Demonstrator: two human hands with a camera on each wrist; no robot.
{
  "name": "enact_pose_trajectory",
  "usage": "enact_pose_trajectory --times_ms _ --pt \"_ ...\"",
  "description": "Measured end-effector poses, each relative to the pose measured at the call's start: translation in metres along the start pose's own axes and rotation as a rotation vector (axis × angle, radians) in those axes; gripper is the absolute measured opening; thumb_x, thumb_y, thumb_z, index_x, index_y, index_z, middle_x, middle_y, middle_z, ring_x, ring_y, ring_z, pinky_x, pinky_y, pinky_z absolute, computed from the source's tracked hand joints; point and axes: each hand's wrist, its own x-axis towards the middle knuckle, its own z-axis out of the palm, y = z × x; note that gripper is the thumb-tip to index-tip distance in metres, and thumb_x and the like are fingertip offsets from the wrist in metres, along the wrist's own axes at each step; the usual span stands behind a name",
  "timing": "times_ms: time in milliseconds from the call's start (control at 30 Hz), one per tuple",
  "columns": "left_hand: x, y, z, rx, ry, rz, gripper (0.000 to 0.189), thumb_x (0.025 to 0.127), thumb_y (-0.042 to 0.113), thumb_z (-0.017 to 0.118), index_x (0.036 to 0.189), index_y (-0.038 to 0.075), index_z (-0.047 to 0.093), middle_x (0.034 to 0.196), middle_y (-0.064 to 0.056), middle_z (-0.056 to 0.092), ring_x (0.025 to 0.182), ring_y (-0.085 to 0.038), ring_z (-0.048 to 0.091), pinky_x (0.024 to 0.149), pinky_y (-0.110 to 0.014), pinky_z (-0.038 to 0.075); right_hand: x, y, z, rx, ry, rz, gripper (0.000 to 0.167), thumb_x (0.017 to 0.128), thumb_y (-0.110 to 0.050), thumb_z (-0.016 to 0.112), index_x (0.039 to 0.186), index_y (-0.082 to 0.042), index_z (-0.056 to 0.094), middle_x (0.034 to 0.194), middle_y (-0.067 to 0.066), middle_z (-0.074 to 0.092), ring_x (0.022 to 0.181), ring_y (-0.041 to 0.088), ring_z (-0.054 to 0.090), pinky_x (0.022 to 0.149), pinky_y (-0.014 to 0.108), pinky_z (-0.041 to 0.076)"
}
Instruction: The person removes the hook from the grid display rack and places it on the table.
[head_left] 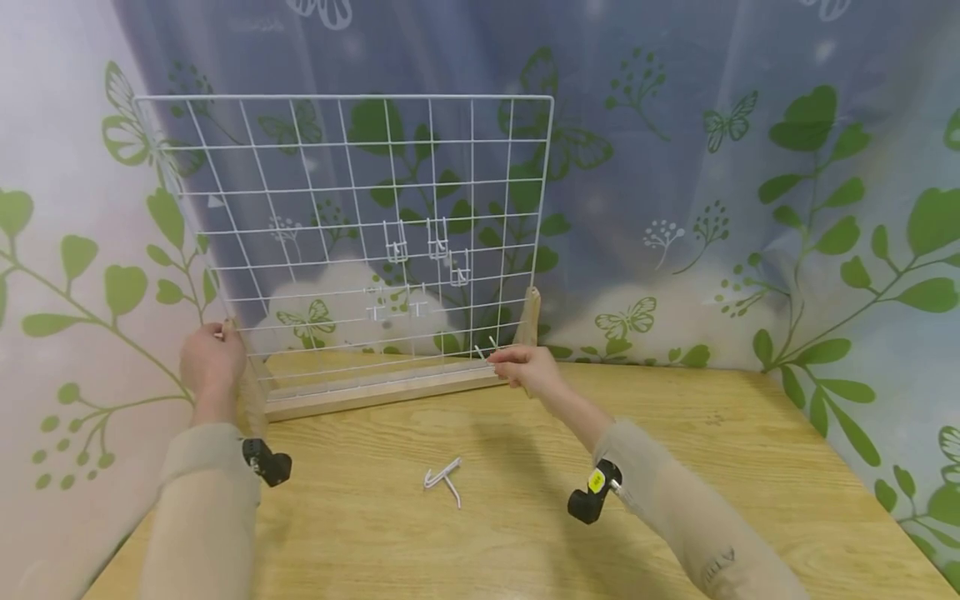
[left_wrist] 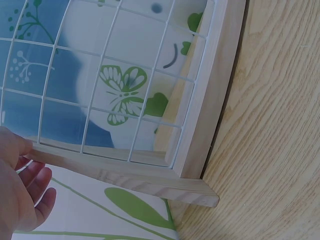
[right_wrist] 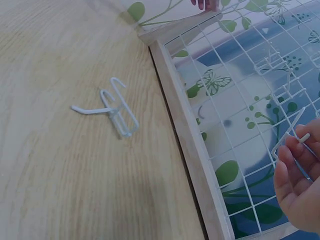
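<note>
A white wire grid panel (head_left: 345, 97) stands upright in a wooden base (head_left: 375, 397). My left hand (head_left: 213, 360) holds the left wooden side post (left_wrist: 135, 179), its thumb and fingers about the edge. Near the grid's lower right corner, my right hand (head_left: 527, 369) pinches a white wire hook (right_wrist: 297, 120) by its short peg. The hook's prongs point up towards the wires; whether they touch the grid I cannot tell. Several similar hooks (head_left: 396, 251) hang on the middle of the grid. Another white hook (right_wrist: 114, 111) lies on the table in front of the stand.
The wood-grain table (head_left: 675, 467) spreads in front and to the right. Behind it hangs a curtain (head_left: 645, 192) printed with leaves and butterflies. The right wooden side post (head_left: 531, 312) rises beside my right hand.
</note>
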Motion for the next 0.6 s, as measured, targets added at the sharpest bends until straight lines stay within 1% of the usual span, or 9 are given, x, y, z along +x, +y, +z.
enact_pose_trajectory --times_ms 67,200,367,533,600 --pt "0.000 -0.001 0.001 0.003 0.008 0.004 0.049 0.098 0.032 0.029 0.128 -0.001 0.049 0.124 -0.025 0.053 0.113 -0.043 0.048 0.091 -0.051 0.038 -0.004 0.003 0.000 -0.027 -0.007 0.000 0.023 0.086 -0.004 0.059 0.108 0.004 0.065 0.090 0.010 0.068 0.076 0.015 0.059 0.067 0.029 0.049" --pt "0.001 -0.003 0.002 0.014 0.022 0.011 0.049 0.098 0.033 0.029 0.126 -0.001 0.051 0.123 -0.025 0.054 0.111 -0.044 0.049 0.089 -0.052 0.039 -0.010 0.010 0.000 -0.058 -0.028 -0.005 0.024 0.087 -0.005 0.059 0.109 0.003 0.065 0.096 0.010 0.067 0.085 0.019 0.061 0.071 0.031 0.051" --pt "0.001 -0.003 0.002 0.018 0.025 0.009 0.050 0.098 0.034 0.028 0.126 -0.001 0.051 0.122 -0.025 0.054 0.111 -0.044 0.049 0.088 -0.052 0.039 -0.018 0.020 0.001 -0.051 -0.042 0.004 0.023 0.087 -0.006 0.060 0.108 0.002 0.066 0.101 0.013 0.066 0.083 0.015 0.060 0.072 0.033 0.051" --pt "0.000 -0.002 0.001 0.017 0.033 0.012 0.050 0.098 0.034 0.028 0.124 -0.001 0.052 0.121 -0.025 0.055 0.110 -0.044 0.050 0.087 -0.052 0.040 -0.026 0.031 0.003 -0.057 -0.057 0.014 0.022 0.087 -0.005 0.060 0.107 0.003 0.066 0.101 0.014 0.066 0.082 0.014 0.060 0.070 0.031 0.051" --pt "-0.001 -0.001 0.001 0.015 0.032 0.011 0.050 0.098 0.034 0.028 0.124 -0.001 0.052 0.121 -0.025 0.055 0.110 -0.044 0.050 0.087 -0.052 0.040 -0.028 0.035 0.004 -0.058 -0.061 0.015 0.022 0.087 -0.004 0.059 0.106 0.003 0.066 0.100 0.016 0.066 0.082 0.014 0.060 0.068 0.028 0.050"
